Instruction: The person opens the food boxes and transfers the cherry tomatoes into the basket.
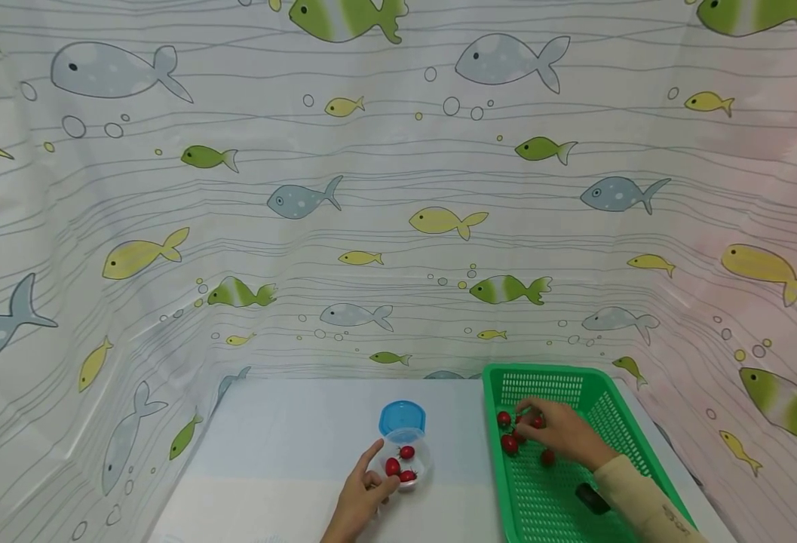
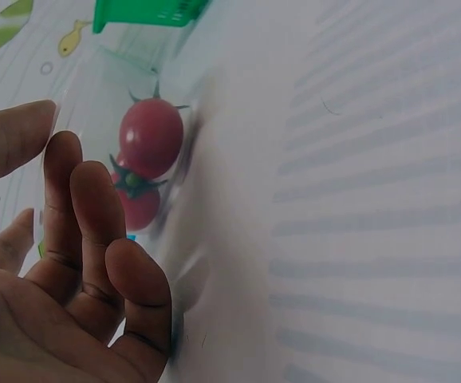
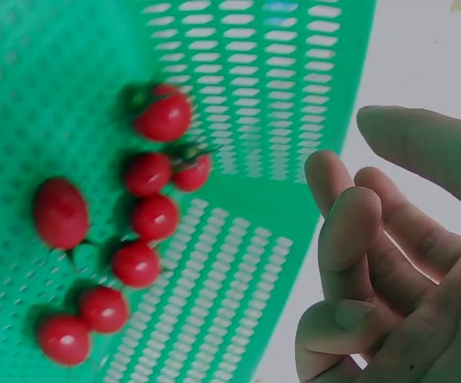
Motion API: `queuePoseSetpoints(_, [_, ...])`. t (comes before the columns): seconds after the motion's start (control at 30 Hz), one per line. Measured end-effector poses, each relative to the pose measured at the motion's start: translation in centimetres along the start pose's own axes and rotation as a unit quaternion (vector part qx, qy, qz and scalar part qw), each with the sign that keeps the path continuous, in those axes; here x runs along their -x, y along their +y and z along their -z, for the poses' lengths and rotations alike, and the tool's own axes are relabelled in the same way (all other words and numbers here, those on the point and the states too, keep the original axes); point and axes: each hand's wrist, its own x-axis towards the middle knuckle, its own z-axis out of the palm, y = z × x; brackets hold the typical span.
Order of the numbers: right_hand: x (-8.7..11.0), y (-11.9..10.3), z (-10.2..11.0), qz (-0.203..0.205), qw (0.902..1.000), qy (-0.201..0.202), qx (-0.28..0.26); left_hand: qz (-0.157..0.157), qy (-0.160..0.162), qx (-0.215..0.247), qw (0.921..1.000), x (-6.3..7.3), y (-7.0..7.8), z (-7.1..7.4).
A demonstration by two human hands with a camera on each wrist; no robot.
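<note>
A small clear round container [image 1: 424, 461] stands on the white table, its blue lid [image 1: 402, 416] folded open behind it. Three cherry tomatoes [image 1: 393, 467] lie inside. My left hand [image 1: 360, 494] is at the container's left side, its thumb over the rim and curled fingers against the outer wall, pinching the edge. On the right, my right hand [image 1: 561, 431] hovers above a green basket [image 1: 496, 483]. Thumb and fingers of that hand are apart with nothing between them. Several red cherry tomatoes [image 3: 155, 217] lie below on the basket floor, some with green stems.
The basket's perforated walls [image 3: 246, 72] rise around the loose tomatoes. A dark device [image 1: 591, 498] shows beside the right sleeve [image 1: 642, 498]. Behind the table hangs a fish-patterned sheet [image 1: 398, 286], which also closes off both sides.
</note>
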Motion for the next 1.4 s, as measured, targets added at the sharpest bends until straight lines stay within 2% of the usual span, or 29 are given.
queuePoseSetpoints(0.3, [-0.7,-3.0,-0.8,0.056,0.9983,0.008,0.011,0.001,0.002,0.0,1.0,0.1,-0.1,0.0])
queuePoseSetpoints(0.43, [-1.0,-3.9,-1.1,0.061,0.9981,0.002,0.001,0.006,0.003,0.0,1.0,0.2,0.0,0.0])
queuePoseSetpoints(0.63, [-1.6,-5.2,-1.4,0.074,0.9972,0.011,-0.004,-0.002,0.002,0.0,1.0,0.2,0.2,0.0])
queuePoseSetpoints(0.93, [-2.1,-7.1,-1.4,0.061,0.9979,0.004,-0.02,-0.007,-0.003,0.007,0.9999,0.2,-0.1,0.0])
queuePoseSetpoints(1.23, [-2.8,-8.0,-2.0,0.081,0.9962,0.003,-0.029,-0.01,-0.007,0.008,0.9999,0.0,-0.3,0.0])
queuePoseSetpoints(1.4, [-3.2,-8.6,-2.7,0.075,0.9967,0.007,-0.03,-0.006,-0.006,0.004,1.0,0.0,-0.3,0.0])
